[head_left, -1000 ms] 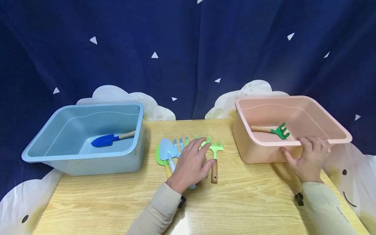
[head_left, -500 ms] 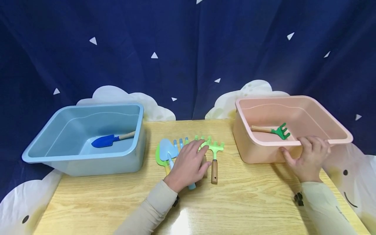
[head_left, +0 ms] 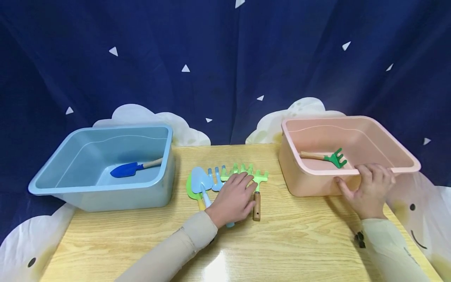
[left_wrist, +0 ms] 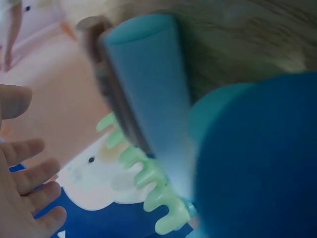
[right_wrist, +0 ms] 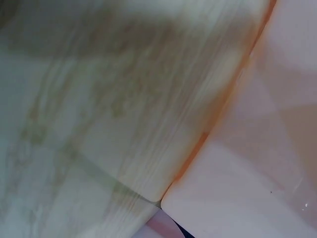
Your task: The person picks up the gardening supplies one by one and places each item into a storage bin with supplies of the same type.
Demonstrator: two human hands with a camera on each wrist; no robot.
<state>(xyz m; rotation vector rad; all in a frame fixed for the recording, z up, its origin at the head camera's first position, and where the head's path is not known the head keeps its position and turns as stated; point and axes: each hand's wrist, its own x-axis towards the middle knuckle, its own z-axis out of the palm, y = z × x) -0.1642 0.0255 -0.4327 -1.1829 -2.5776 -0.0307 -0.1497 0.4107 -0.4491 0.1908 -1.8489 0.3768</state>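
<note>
My left hand (head_left: 232,199) reaches over a row of small garden tools, its fingers bent loosely downward in the head view. The left wrist view shows that hand (left_wrist: 27,183) with spread fingers and nothing between them, beside a light blue handle (left_wrist: 148,84) and light green rake tines (left_wrist: 158,191). Around it lie a light blue trowel (head_left: 201,181), a green shovel (head_left: 191,188), a blue rake (head_left: 216,182) and a light green rake (head_left: 260,177) with a wooden handle. My right hand (head_left: 370,192) grips the front rim of the pink tub (head_left: 317,182), fingers over the edge, thumb outside.
At left stands a blue tub (head_left: 123,197) with a dark blue trowel (head_left: 126,169) inside. A dark green rake (head_left: 336,158) lies in the pink tub. Both tubs stand on a wooden table (head_left: 282,250) before a navy curtain (head_left: 211,47).
My left hand has shifted slightly right and toward me, and its forearm has swung left, uncovering more of the blue and green rakes. The right hand stays on the pink tub's rim.
</note>
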